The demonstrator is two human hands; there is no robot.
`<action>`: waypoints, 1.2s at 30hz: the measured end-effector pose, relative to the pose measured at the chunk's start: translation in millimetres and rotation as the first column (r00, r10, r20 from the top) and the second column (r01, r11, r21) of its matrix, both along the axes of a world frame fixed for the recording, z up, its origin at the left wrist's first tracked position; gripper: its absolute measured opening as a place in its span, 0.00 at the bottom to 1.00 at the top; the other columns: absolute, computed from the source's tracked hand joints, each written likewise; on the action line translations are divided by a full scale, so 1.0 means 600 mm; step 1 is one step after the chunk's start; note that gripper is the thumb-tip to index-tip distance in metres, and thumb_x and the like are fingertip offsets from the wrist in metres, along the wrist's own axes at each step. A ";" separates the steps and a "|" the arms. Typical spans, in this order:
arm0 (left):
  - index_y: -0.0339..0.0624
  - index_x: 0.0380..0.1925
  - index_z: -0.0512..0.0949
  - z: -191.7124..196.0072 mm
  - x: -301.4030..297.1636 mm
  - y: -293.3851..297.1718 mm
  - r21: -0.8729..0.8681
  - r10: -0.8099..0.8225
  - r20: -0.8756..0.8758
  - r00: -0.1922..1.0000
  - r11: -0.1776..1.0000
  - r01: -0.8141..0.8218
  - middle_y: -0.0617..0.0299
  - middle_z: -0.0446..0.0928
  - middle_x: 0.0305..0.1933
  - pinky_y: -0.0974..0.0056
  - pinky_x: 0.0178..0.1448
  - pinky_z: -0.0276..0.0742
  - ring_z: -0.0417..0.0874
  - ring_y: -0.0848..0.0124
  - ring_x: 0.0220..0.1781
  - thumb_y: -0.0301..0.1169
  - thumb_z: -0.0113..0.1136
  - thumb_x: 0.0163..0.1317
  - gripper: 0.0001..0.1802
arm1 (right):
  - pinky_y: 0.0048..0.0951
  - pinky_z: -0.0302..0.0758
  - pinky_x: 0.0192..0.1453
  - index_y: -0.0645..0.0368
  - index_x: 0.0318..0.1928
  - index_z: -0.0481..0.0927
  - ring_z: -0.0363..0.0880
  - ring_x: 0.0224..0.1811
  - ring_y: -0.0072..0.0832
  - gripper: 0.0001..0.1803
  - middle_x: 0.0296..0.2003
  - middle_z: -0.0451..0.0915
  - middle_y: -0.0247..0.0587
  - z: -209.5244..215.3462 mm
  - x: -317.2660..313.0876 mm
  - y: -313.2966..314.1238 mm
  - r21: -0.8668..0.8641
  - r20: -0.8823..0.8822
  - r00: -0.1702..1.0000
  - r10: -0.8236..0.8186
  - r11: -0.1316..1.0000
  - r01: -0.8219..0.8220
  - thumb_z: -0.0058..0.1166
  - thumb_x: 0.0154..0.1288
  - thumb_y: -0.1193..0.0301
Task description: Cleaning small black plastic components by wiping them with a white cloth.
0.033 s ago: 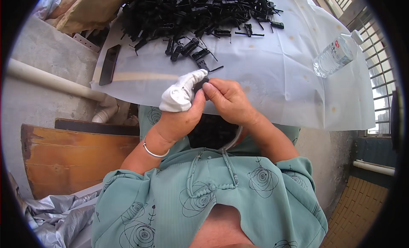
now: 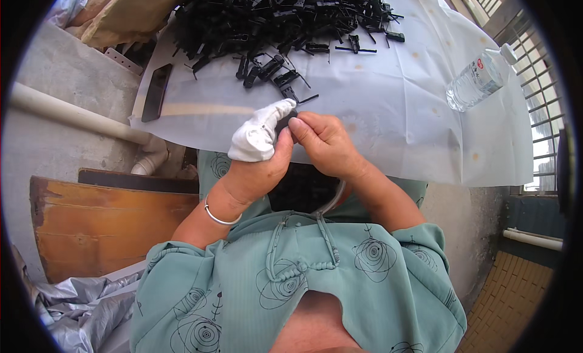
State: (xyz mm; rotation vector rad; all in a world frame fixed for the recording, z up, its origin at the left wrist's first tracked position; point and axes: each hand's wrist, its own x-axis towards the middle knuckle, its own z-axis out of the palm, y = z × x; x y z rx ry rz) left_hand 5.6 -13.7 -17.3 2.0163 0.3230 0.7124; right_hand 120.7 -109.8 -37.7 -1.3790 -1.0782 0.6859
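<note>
Both hands meet at the near edge of the table around a small black plastic part (image 2: 285, 120), mostly hidden by the fingers. My left hand (image 2: 255, 171) has a white cloth covering (image 2: 254, 139) over its fingers, the thumb bare, and is closed on the part. From the other side, the bare thumb and fingers of my right hand (image 2: 328, 143) pinch the same part. Just beyond the fingertips lie a few loose black plastic parts (image 2: 285, 80) with thin prongs. A large pile of similar black parts (image 2: 273, 19) covers the far side of the table.
A translucent sheet (image 2: 401, 110) covers the table. A phone (image 2: 156, 93) lies at its left edge; a clear water bottle (image 2: 477, 80) is at the right. Between my legs sits a round container (image 2: 303, 189) with dark contents. A wooden board (image 2: 115, 225) stands at the left.
</note>
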 end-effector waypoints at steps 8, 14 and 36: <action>0.29 0.43 0.73 0.005 0.004 0.000 0.322 0.077 -0.050 0.996 0.945 -0.057 0.46 0.77 0.40 0.62 0.45 0.75 0.80 0.56 0.40 0.20 0.52 0.53 0.15 | 0.19 0.67 0.34 0.64 0.27 0.74 0.66 0.29 0.13 0.14 0.24 0.72 0.24 -0.013 -0.010 0.015 -0.030 -0.222 0.975 -0.034 0.999 0.029 0.43 0.68 0.69; 0.33 0.48 0.66 -0.011 0.009 0.020 -0.054 -0.024 0.102 0.994 0.998 0.030 0.59 0.75 0.35 0.70 0.41 0.73 0.76 0.71 0.34 0.24 0.52 0.59 0.17 | 0.24 0.68 0.29 0.64 0.30 0.75 0.68 0.22 0.21 0.10 0.19 0.71 0.38 0.035 0.018 -0.008 -0.069 0.216 0.973 -0.080 0.993 0.097 0.48 0.64 0.70; 0.39 0.45 0.65 0.021 -0.004 0.023 -0.668 -0.275 -0.010 0.961 0.717 0.198 0.68 0.67 0.30 0.78 0.24 0.60 0.63 0.85 0.23 0.23 0.43 0.61 0.12 | 0.27 0.67 0.29 0.65 0.28 0.73 0.67 0.22 0.27 0.11 0.20 0.70 0.42 0.026 0.021 0.000 0.043 0.248 0.968 -0.040 0.999 0.030 0.49 0.63 0.70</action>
